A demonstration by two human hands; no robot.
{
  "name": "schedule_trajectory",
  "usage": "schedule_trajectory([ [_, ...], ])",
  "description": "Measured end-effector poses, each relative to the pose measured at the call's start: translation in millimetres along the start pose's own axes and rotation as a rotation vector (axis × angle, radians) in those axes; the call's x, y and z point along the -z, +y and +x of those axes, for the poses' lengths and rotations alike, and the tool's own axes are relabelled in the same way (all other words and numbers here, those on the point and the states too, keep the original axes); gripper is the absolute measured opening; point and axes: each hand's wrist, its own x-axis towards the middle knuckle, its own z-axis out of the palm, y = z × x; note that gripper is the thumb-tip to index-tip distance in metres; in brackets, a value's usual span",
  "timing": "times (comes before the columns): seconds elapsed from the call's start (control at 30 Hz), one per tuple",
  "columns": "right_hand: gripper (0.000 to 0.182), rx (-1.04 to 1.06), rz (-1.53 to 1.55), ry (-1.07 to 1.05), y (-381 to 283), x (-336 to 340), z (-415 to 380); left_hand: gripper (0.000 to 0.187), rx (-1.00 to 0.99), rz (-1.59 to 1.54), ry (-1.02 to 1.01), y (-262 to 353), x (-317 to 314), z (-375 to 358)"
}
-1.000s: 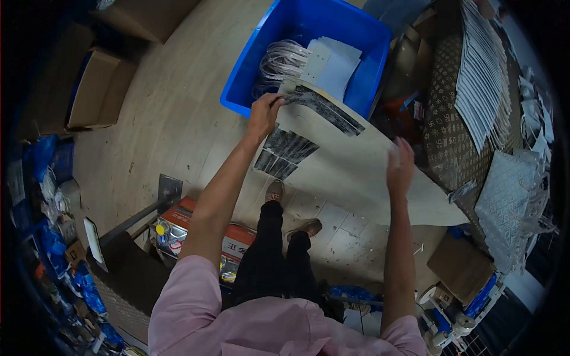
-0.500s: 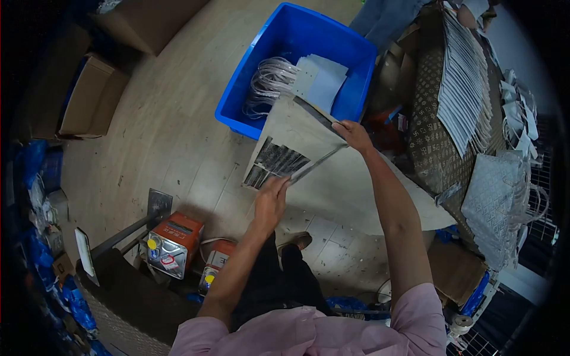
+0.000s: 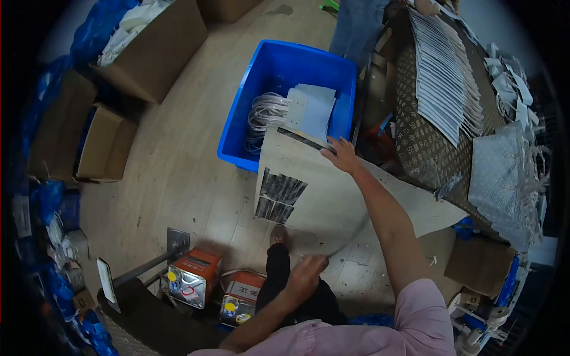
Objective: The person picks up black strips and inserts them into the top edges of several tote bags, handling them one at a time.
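Observation:
A large beige sheet (image 3: pixel 332 190), with a dark printed rectangle at its left end, spans from beside the blue bin to the table on the right. My right hand (image 3: pixel 343 156) lies at its upper edge with fingers spread. My left hand (image 3: pixel 306 276) is closed in front of my legs on a thin long strip (image 3: pixel 350 238), blurred by motion, that points up toward my right forearm. Inside the blue bin (image 3: pixel 237 113), white paper pieces (image 3: pixel 314 110) with looped pale handles (image 3: pixel 267 113) lie just beyond the sheet's edge.
At right, a fanned row of white pieces (image 3: pixel 439 77) covers a patterned table (image 3: pixel 409 136), with a silvery bag (image 3: pixel 499 178) nearby. Red-and-silver cans (image 3: pixel 196 276) stand at lower left by a metal bar (image 3: pixel 139 270). Cardboard boxes (image 3: pixel 157 59) line the upper left. Another person's trouser leg (image 3: pixel 353 29) shows behind the bin.
My left hand has come down and right, off the sheet's printed part, drawing the strip with it. My right hand's fingers have spread. The camera view has shifted.

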Motion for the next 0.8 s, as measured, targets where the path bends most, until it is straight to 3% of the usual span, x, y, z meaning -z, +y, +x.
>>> schedule_trajectory([
  [0.03,0.059,-0.12,0.172,-0.032,2.2,1.7,0.1,0.022,-0.014,0.004,-0.028,5.3,3.8,-9.3],
  [0.07,0.059,-0.148,0.176,-0.007,-2.9,8.7,-3.9,0.019,0.106,0.011,-0.073,10.2,8.8,-16.4],
  [0.1,0.056,-0.057,0.269,-0.035,-16.7,22.5,-8.7,0.017,0.224,0.022,-0.126,14.6,14.2,-19.7],
  [0.13,0.054,0.035,0.352,-0.057,-30.8,41.0,-13.4,0.017,0.201,0.021,-0.169,16.7,22.8,-15.4],
  [0.2,0.053,0.135,0.426,-0.224,-74.0,72.8,-56.1,0.014,0.423,-0.041,-0.285,13.1,47.4,11.5],
  [0.27,0.054,-0.06,0.817,-0.695,-109.8,95.6,-120.7,0.014,0.581,-0.149,-0.372,3.5,61.8,36.0],
  [0.33,0.044,-0.119,0.803,-0.947,-112.5,115.2,-178.9,0.016,0.632,-0.303,-0.431,-6.4,65.2,72.7],
  [0.4,0.044,-0.193,0.886,-0.758,-94.3,149.2,-235.6,0.02,0.617,-0.304,-0.559,-14.8,61.8,109.2],
  [0.47,0.033,-0.382,0.97,-0.55,-64.2,174.8,-289.2,0.023,0.595,-0.307,-0.574,0.9,34.4,139.7],
  [0.53,0.024,-0.651,1.268,-0.372,-45.6,222.8,-339.5,0.026,0.64,-0.395,-0.673,17.1,-8.0,160.8],
  [0.57,0.024,-0.642,1.281,-0.356,-27.1,227.2,-363.4,0.035,0.676,-0.441,-0.699,16.3,-35.8,168.5],
  [0.6,0.021,-0.686,1.387,-0.197,-5.9,226.9,-386.8,0.035,0.671,-0.424,-0.701,25.4,-65.7,177.5],
  [0.63,0.018,-0.729,1.493,-0.041,14.7,226.2,-407.1,0.04,0.684,-0.561,-0.766,36.2,-96.7,184.9],
  [0.67,0.018,-0.717,1.506,-0.041,38.1,228.7,-423.1,0.044,0.695,-0.702,-0.826,46.4,-129.9,192.6],
  [0.73,0.018,-0.734,1.563,0.326,91.7,237.1,-445.2,0.052,0.665,-0.8,-0.877,49.9,-197.6,208.8],
  [0.77,0.018,-0.722,1.591,0.312,109.5,242.4,-447.9,0.051,0.596,-0.838,-0.863,60.6,-226.6,219.8],
  [0.8,0.019,-0.682,1.692,0.475,130.4,255.4,-443.5,0.05,0.521,-0.878,-0.847,70.4,-258.3,233.5],
])
